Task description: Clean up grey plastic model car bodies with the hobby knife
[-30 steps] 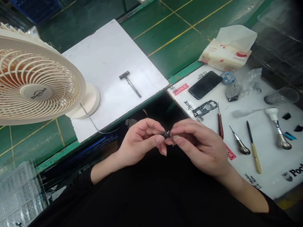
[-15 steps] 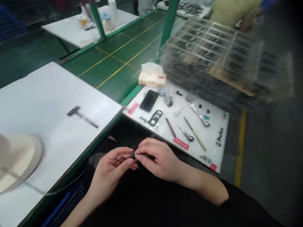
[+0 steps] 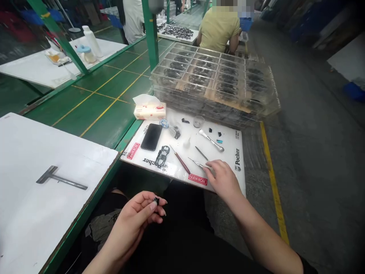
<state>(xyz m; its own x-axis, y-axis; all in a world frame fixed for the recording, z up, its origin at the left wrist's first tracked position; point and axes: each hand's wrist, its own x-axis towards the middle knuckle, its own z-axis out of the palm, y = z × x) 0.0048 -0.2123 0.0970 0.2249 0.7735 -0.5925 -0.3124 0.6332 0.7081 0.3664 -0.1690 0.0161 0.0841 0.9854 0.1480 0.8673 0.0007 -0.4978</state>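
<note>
Left hand [image 3: 136,214] pinching a black part [image 3: 156,199], right hand [image 3: 222,176] at the pointed tool [image 3: 196,162], grip unclear, delicate touch needed!

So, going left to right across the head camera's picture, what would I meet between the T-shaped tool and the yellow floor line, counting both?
T-shaped tool → left hand pinching a small black piece → brown-handled pick → right hand → yellow floor line.
</note>
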